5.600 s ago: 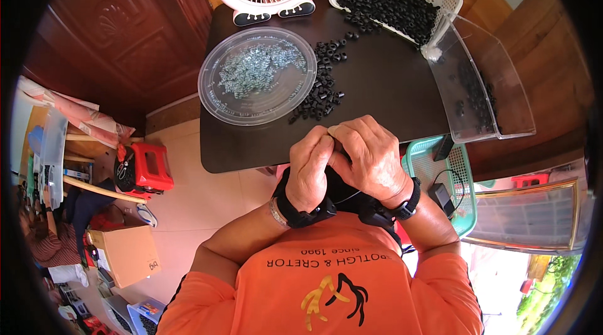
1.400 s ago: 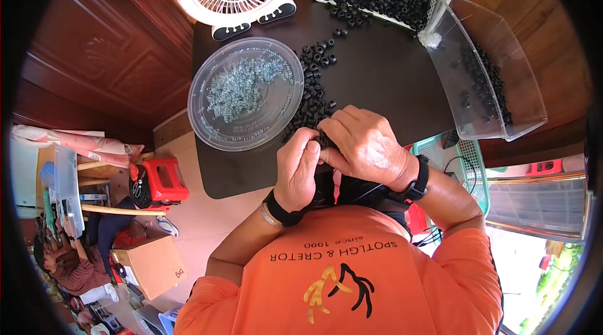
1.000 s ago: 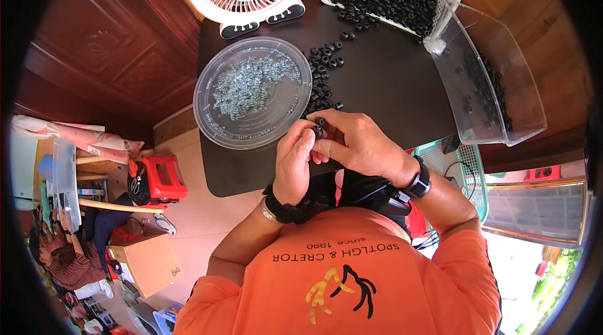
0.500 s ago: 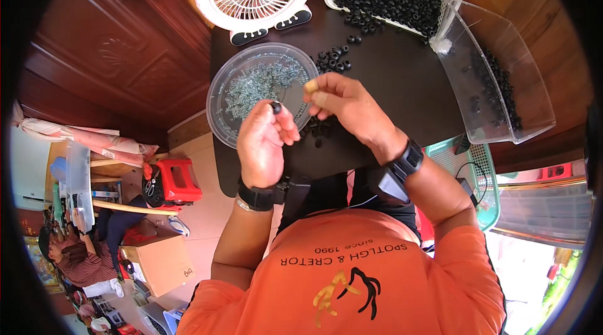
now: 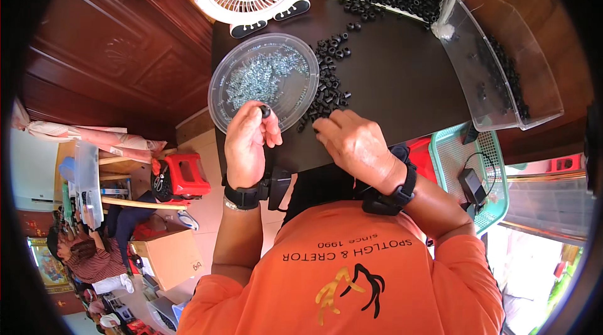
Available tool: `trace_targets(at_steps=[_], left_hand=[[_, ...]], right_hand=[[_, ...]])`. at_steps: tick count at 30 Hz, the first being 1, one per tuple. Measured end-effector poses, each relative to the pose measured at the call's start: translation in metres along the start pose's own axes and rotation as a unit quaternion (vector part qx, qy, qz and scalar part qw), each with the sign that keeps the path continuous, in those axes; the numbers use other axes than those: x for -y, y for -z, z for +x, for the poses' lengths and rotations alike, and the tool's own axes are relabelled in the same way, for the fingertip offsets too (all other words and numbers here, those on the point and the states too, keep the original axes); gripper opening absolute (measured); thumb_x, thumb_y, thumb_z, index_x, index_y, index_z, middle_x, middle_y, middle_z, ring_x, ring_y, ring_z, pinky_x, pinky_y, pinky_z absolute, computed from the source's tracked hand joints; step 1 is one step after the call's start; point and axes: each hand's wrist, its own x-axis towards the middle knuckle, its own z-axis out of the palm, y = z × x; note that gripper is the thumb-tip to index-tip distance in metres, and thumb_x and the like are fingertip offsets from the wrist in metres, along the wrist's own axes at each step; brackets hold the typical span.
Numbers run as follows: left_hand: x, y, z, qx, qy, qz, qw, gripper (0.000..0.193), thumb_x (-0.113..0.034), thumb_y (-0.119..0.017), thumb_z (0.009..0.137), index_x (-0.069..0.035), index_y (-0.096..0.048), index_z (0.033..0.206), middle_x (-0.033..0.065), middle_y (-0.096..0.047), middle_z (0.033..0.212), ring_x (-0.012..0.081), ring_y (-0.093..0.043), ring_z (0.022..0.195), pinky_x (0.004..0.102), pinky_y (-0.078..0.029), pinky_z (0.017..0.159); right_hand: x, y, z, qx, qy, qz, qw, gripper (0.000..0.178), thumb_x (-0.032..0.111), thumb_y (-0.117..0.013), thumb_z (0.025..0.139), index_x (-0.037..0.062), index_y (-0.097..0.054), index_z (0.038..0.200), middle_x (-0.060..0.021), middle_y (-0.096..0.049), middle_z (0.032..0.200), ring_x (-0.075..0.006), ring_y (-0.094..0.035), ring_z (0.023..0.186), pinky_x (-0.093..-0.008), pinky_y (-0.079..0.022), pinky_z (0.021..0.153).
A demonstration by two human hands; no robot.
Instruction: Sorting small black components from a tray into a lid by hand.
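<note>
Facing a dark table (image 5: 402, 77) bearing a round clear tray (image 5: 290, 93) left of a loose pile of black pieces (image 5: 329, 87). Holding the right hand (image 5: 357, 145) at the pile's near edge, bending the fingers, impossible to tell whether grasping anything. Pinching, at the left hand's (image 5: 247, 149) fingertips, a single black piece (image 5: 265, 110) over the tray's near side. Showing tiny shiny pieces (image 5: 256, 80) in the tray.
</note>
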Motion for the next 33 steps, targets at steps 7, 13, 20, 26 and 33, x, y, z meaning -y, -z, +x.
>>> trace_targets(at_steps=[7, 13, 20, 26, 33], left_hand=[[-0.023, -0.045, 0.024, 0.127, 0.062, 0.290, 0.947, 0.028, -0.024, -0.044, 0.096, -0.002, -0.056, 0.086, -0.0004, -0.053, 0.067, 0.0083, -0.051, 0.058, 0.0216, -0.035, 0.053], [-0.021, -0.080, 0.036, 0.192, -0.098, 0.560, 0.800, 0.023, -0.019, -0.049, 0.092, 0.000, -0.053, 0.079, 0.0236, -0.058, 0.070, 0.0441, -0.057, 0.068, 0.0486, -0.043, 0.059], [-0.030, -0.084, 0.034, 0.160, -0.034, 0.467, 0.869, 0.023, -0.018, -0.047, 0.094, 0.000, -0.054, 0.081, 0.0041, -0.052, 0.063, 0.0113, -0.049, 0.057, 0.0269, -0.039, 0.053], [-0.032, -0.084, 0.023, 0.169, -0.029, 0.405, 0.898, 0.028, -0.025, -0.046, 0.097, -0.002, -0.056, 0.083, 0.0003, -0.053, 0.067, 0.0060, -0.046, 0.059, 0.0215, -0.036, 0.053], [-0.031, -0.097, 0.017, 0.156, -0.004, 0.341, 0.927, 0.027, -0.027, -0.048, 0.096, -0.002, -0.058, 0.097, -0.0002, -0.054, 0.073, 0.0054, -0.047, 0.062, 0.0193, -0.035, 0.055]], right_hand=[[0.005, 0.003, 0.017, -0.073, -0.307, 0.640, 0.701, 0.035, 0.028, -0.042, 0.102, -0.0013, -0.058, 0.111, -0.0060, -0.062, 0.092, -0.0151, -0.060, 0.078, -0.0306, -0.053, 0.074], [-0.003, 0.010, 0.009, -0.103, -0.321, 0.814, 0.473, 0.048, 0.035, -0.032, 0.104, -0.0063, -0.053, 0.114, -0.0124, -0.057, 0.108, -0.0184, -0.057, 0.096, -0.0329, -0.049, 0.088], [-0.016, 0.010, -0.002, -0.084, -0.280, 0.894, 0.340, 0.059, 0.047, -0.033, 0.101, -0.0059, -0.044, 0.124, -0.0208, -0.054, 0.118, -0.0300, -0.055, 0.111, -0.0397, -0.045, 0.098], [-0.018, 0.009, -0.007, -0.060, -0.194, 0.944, 0.262, 0.068, 0.056, -0.033, 0.097, -0.0025, -0.045, 0.130, -0.0197, -0.054, 0.126, -0.0297, -0.053, 0.115, -0.0420, -0.040, 0.102], [-0.018, 0.012, -0.008, -0.068, -0.170, 0.947, 0.263, 0.071, 0.059, -0.033, 0.096, -0.0015, -0.044, 0.131, -0.0192, -0.054, 0.126, -0.0301, -0.053, 0.115, -0.0425, -0.038, 0.103]])
